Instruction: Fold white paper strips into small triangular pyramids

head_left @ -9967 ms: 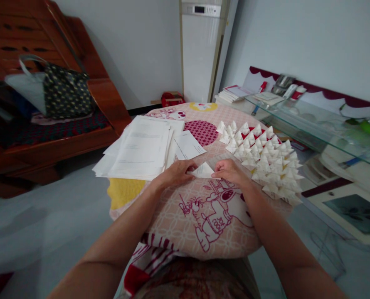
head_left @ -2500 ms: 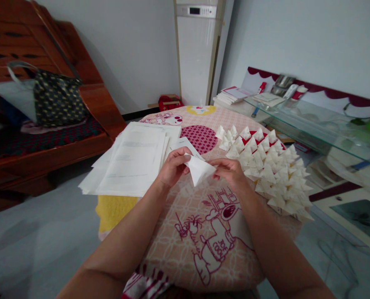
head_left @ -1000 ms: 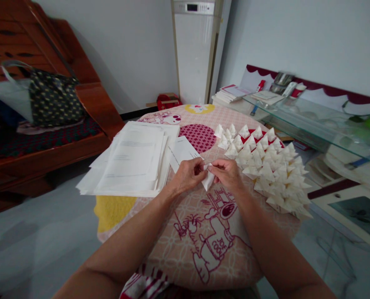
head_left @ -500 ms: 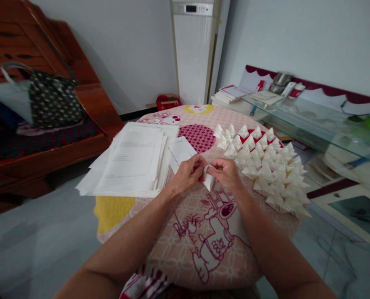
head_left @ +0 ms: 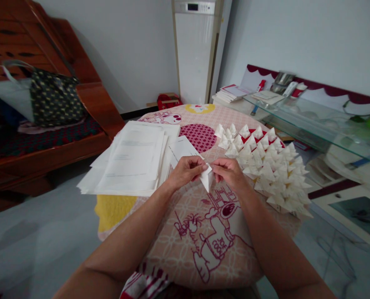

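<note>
A small folded white paper piece [head_left: 206, 179], its point facing down toward me, is held between both hands above the table. My left hand [head_left: 188, 170] pinches its upper left side with thumb and fingers. My right hand [head_left: 228, 169] closes on its upper right edge, fingertips pressed together. To the right stand many folded white paper pieces [head_left: 266, 166] in close rows, with pointed tips upward. A stack of printed paper sheets [head_left: 131, 155] lies left of my hands, and a smaller paper sheet [head_left: 182, 148] lies partly behind my left hand.
The round table has a pink patterned tablecloth [head_left: 172, 232]. On the right, a glass shelf [head_left: 322, 120] with papers and a red-and-white cup [head_left: 298, 90] runs close to the table. A wooden bench [head_left: 100, 108] with bags stands at the left.
The folded paper has turned so that more of its flat face and point shows. My left thumb now lies on its top, and my fingers have shifted slightly.
</note>
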A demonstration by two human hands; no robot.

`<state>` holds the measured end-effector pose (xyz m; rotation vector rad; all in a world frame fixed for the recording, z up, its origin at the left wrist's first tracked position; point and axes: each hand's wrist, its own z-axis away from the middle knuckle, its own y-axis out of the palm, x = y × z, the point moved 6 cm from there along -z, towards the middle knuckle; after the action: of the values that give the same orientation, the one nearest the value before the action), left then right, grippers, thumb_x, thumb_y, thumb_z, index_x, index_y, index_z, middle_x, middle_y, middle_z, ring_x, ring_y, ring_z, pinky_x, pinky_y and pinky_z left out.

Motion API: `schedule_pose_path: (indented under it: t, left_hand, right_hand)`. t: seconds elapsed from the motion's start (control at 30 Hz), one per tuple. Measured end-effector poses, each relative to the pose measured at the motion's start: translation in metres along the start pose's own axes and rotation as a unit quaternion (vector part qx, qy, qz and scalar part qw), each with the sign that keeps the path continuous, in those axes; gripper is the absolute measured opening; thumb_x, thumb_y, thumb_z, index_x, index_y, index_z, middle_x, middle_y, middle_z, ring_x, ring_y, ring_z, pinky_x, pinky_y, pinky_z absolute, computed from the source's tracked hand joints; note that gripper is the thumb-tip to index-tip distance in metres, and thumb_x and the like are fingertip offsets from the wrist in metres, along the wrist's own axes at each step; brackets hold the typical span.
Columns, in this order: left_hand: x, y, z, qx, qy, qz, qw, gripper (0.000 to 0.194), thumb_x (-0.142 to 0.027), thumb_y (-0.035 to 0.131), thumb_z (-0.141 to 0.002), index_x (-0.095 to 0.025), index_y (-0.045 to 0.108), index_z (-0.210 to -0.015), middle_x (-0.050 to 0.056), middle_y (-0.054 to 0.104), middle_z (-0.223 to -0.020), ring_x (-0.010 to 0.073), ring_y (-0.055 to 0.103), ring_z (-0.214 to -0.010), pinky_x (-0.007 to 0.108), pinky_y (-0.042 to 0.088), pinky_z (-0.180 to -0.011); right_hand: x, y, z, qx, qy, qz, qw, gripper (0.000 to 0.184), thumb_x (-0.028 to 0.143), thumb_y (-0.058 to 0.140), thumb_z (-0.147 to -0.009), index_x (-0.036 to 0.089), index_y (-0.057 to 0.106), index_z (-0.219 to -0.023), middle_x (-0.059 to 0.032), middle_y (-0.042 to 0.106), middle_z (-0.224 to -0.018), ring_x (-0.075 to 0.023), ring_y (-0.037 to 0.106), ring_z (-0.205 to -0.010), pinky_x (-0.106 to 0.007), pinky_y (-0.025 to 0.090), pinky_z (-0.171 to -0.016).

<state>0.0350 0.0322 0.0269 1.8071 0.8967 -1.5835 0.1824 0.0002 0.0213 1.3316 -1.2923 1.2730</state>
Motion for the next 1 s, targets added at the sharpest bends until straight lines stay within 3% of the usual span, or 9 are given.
schedule_pose_path:
  t: [0.1, 0.27, 0.5, 0.7, 0.83, 1.0]
  left_hand:
    - [-0.002, -0.001, 0.0, -0.02, 0.008, 0.027, 0.999, 0.046, -0.056, 0.078, -0.08, -0.014, 0.058, -0.074, -0.004, 0.055, -0.051, 0.0057, 0.047, -0.043, 0.017, 0.036, -0.042]
    - [-0.005, -0.009, 0.0, -0.049, 0.018, 0.072, 0.996, 0.044, -0.054, 0.079, -0.079, -0.015, 0.058, -0.077, -0.001, 0.063, -0.06, 0.0093, 0.058, -0.052, 0.02, 0.049, -0.052]
    - [0.001, -0.008, 0.0, 0.081, -0.023, -0.003, 0.996, 0.036, -0.048, 0.076, -0.081, -0.013, 0.066, -0.082, -0.001, 0.061, -0.061, 0.0082, 0.054, -0.053, 0.02, 0.044, -0.052]
    - [0.004, -0.01, 0.0, 0.087, -0.038, -0.084, 0.992, 0.03, -0.04, 0.071, -0.084, -0.013, 0.068, -0.072, -0.004, 0.05, -0.053, 0.0055, 0.041, -0.047, 0.018, 0.031, -0.046]
    - [0.022, -0.005, -0.001, 0.116, -0.095, -0.118, 0.982, 0.029, -0.041, 0.07, -0.082, -0.013, 0.069, -0.075, -0.004, 0.053, -0.054, 0.0065, 0.043, -0.045, 0.019, 0.029, -0.045]
    - [0.039, -0.005, -0.003, 0.111, -0.118, -0.156, 0.974, 0.027, -0.04, 0.07, -0.08, -0.014, 0.066, -0.07, -0.004, 0.053, -0.053, 0.0074, 0.044, -0.043, 0.019, 0.029, -0.044]
  right_hand:
    - [0.002, 0.0, 0.001, -0.002, -0.002, -0.005, 1.0, 0.032, 0.045, 0.07, -0.081, 0.017, 0.068, -0.066, 0.0021, 0.054, -0.046, -0.0092, 0.044, -0.041, -0.023, 0.03, -0.042]
    - [0.005, -0.008, 0.001, -0.005, 0.03, -0.018, 0.999, 0.025, 0.04, 0.081, -0.068, 0.017, 0.073, -0.074, 0.0026, 0.061, -0.054, -0.0087, 0.047, -0.042, -0.023, 0.034, -0.041]
    - [-0.003, -0.013, 0.001, 0.028, 0.047, -0.032, 0.998, 0.021, 0.036, 0.08, -0.069, 0.016, 0.073, -0.072, -0.0016, 0.069, -0.059, -0.013, 0.061, -0.051, -0.025, 0.047, -0.053]
    - [-0.019, -0.015, 0.002, 0.082, 0.09, 0.053, 0.991, 0.02, 0.034, 0.078, -0.073, 0.017, 0.075, -0.084, 0.0003, 0.067, -0.058, -0.0104, 0.057, -0.049, -0.02, 0.036, -0.045]
    - [-0.032, -0.013, 0.004, 0.112, 0.159, 0.069, 0.978, 0.016, 0.024, 0.075, -0.07, 0.015, 0.073, -0.082, 0.0013, 0.065, -0.054, -0.009, 0.053, -0.044, -0.019, 0.032, -0.041]
    - [-0.032, -0.012, 0.006, 0.095, 0.192, 0.1, 0.972, 0.012, 0.022, 0.071, -0.075, 0.013, 0.072, -0.083, 0.0016, 0.063, -0.049, -0.0066, 0.046, -0.038, -0.017, 0.027, -0.037]
